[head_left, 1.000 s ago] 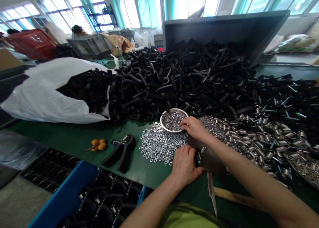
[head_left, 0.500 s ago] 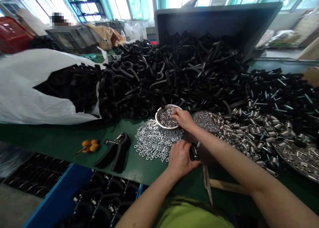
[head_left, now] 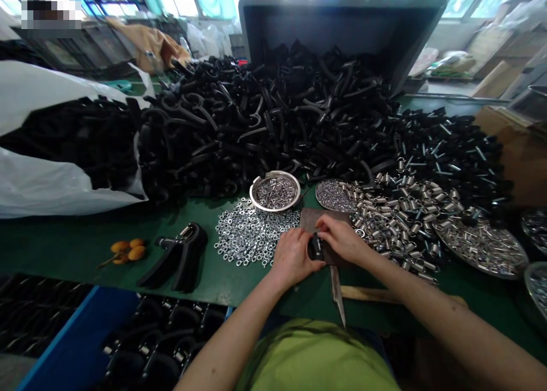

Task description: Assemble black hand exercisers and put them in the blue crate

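Observation:
My left hand (head_left: 293, 255) is closed around a small black plastic part (head_left: 317, 247), steadying it on a dark metal block (head_left: 308, 216). Thumb and fingers of my right hand (head_left: 344, 240) pinch at the top of that part; whatever sits between them is too small to make out. Behind the block stands a round metal bowl (head_left: 252, 194) of small metal pins. Loose nuts (head_left: 245, 235) lie in a heap left of my left hand. Coil springs (head_left: 397, 214) are piled to the right of my right hand.
An assembled black hand grip (head_left: 195, 254) and orange fruits (head_left: 137, 253) lie left. Black handles (head_left: 273, 123) form a large heap behind. Near my body are a pointed metal blade (head_left: 337, 300) and a wooden handle (head_left: 370, 294). A blue crate (head_left: 64, 339) stands front left.
My right hand has left the pin bowl and come down to the black part beside my left hand. The view has shifted a little to the right.

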`<action>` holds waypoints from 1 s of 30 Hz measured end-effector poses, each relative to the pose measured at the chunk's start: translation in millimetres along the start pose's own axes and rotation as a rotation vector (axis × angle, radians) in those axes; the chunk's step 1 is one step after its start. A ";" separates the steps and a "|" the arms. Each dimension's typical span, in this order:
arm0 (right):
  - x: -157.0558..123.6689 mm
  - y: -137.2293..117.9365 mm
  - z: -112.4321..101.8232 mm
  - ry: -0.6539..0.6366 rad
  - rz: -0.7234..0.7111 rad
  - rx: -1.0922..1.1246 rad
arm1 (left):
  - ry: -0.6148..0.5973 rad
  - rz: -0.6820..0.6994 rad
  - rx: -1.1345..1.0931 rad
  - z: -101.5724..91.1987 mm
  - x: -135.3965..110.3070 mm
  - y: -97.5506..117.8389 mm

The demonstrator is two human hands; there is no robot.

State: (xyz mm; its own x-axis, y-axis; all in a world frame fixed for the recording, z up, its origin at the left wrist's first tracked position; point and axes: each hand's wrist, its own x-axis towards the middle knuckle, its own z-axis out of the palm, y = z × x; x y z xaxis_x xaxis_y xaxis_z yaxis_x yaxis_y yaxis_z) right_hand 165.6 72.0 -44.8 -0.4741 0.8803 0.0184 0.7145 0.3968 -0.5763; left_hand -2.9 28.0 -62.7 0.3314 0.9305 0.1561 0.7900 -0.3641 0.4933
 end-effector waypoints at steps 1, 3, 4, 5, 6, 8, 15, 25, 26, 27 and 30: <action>1.6 -2.0 1.1 -0.003 -0.014 -0.019 | -0.003 0.002 -0.002 -0.1 0.2 0.1; 2.7 -7.8 3.3 -0.018 -0.045 -0.050 | -0.007 0.006 -0.005 0.0 0.5 0.0; 2.0 -11.1 4.6 -0.029 -0.063 -0.073 | -0.009 0.006 -0.005 0.2 0.6 -0.1; 0.7 -14.3 6.0 -0.045 -0.081 -0.109 | -0.010 0.002 -0.003 0.4 0.7 -0.2; -1.0 -17.0 7.2 -0.061 -0.094 -0.150 | -0.009 -0.003 0.001 0.6 0.7 -0.2; -3.5 -18.6 7.4 -0.080 -0.098 -0.229 | -0.010 -0.006 0.005 0.5 0.4 -0.1; 29.4 33.8 -26.8 0.065 0.095 -0.325 | -0.007 0.048 -0.013 -3.0 -2.0 2.1; 65.3 84.6 -33.4 0.169 0.331 -0.482 | -0.018 0.027 -0.062 -3.3 -1.4 3.3; 64.0 85.6 -34.1 0.175 0.339 -0.483 | -0.014 0.010 -0.083 -3.0 -1.0 3.6; 62.7 86.7 -35.2 0.182 0.350 -0.482 | -0.007 -0.015 -0.112 -2.8 -0.2 3.9; 60.4 90.9 -38.8 0.205 0.388 -0.467 | 0.026 -0.140 -0.288 -2.7 3.1 4.4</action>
State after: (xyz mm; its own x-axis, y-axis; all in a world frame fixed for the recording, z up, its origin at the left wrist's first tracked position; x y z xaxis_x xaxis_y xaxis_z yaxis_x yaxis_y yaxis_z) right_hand 221.8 171.3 -64.4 -0.0609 0.9962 0.0629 0.9851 0.0701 -0.1568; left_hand 0.1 29.4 -57.8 0.2135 0.9728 0.0896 0.6473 -0.2096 0.7328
